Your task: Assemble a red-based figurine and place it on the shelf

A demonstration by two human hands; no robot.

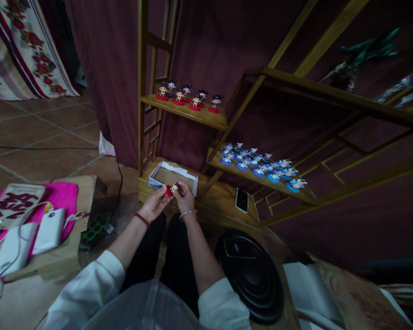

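A small figurine (175, 187) with black hair and a red round base is held between my two hands, in front of the low shelf. My left hand (155, 204) pinches the red base. My right hand (185, 198) has its fingers closed around the head end. Just beyond them lies a shallow open cardboard box (154, 176) with white sides. Several similar figurines on red bases, such as one figurine (215, 103) at the right end, stand on the upper shelf (192, 114).
Several blue-based figurines (243, 164) stand on the middle shelf (220, 163) to the right. A phone (242, 200) lies on the bottom board. A round black stool (251, 279) is at my right. On the left, a cardboard box (84, 201) bears a pink cloth (67, 192) and white devices (50, 230).
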